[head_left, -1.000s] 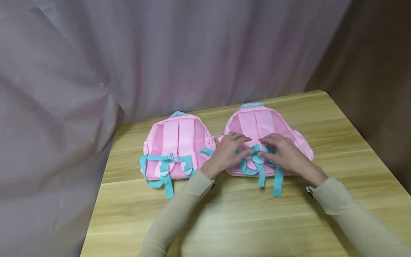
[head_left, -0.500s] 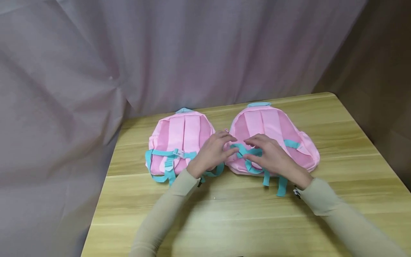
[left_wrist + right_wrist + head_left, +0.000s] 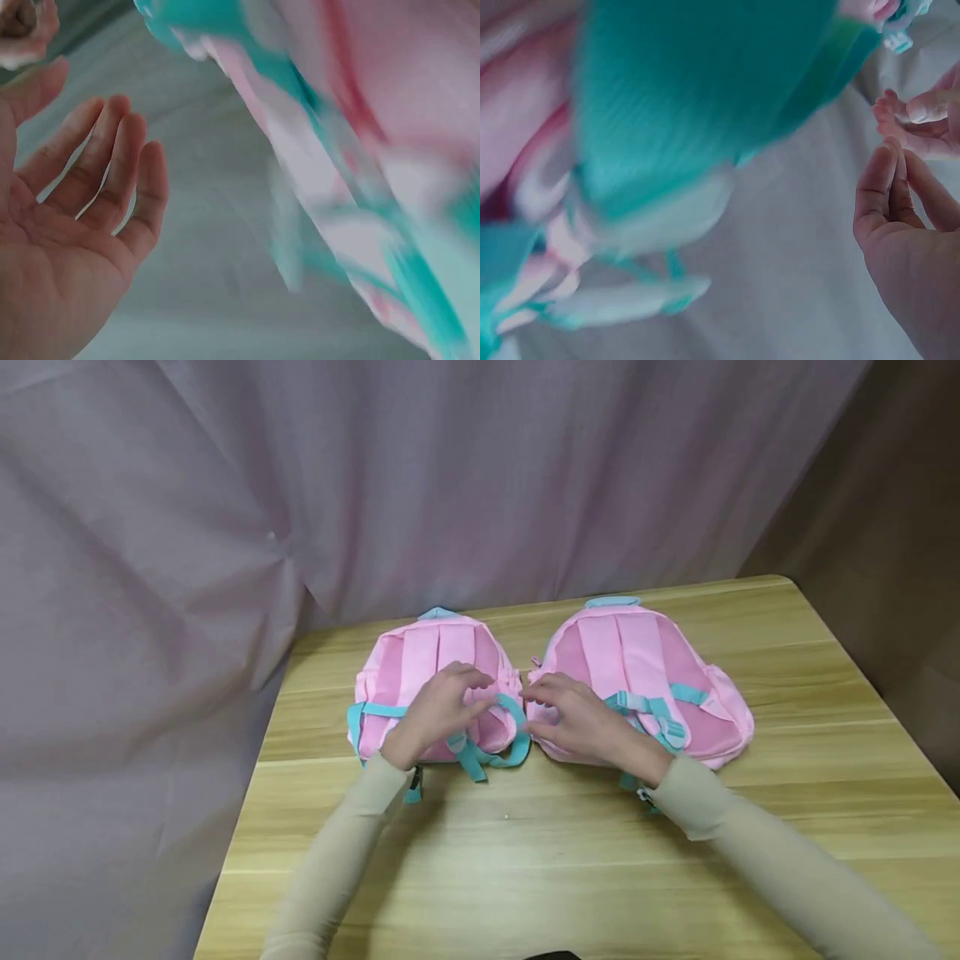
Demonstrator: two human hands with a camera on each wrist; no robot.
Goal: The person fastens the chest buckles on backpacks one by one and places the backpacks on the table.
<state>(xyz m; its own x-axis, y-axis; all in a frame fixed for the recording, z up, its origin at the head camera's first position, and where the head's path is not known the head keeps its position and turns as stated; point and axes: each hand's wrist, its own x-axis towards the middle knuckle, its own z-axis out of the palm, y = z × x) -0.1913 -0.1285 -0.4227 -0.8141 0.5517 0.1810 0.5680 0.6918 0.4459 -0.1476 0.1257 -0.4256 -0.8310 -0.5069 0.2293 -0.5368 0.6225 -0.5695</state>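
I see my left hand (image 3: 433, 714) resting with an open grip on the left backpack (image 3: 431, 693), whose top handle points away; my right hand (image 3: 581, 727), relaxed and holding nothing, is beside it.

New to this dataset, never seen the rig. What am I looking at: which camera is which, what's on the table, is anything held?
No robot here: a person works with two bare hands. The wide picture comes from a head-worn camera looking down; the two blurry close-ups come from cameras on each wrist. On the wooden table lie two pink backpacks with teal straps, backs up, side by side. The left hand hovers over or rests on the left backpack, near its teal strap. The right hand is at the near left edge of the right backpack. Neither hand plainly grips anything; in the left wrist view the fingers are relaxed and open.
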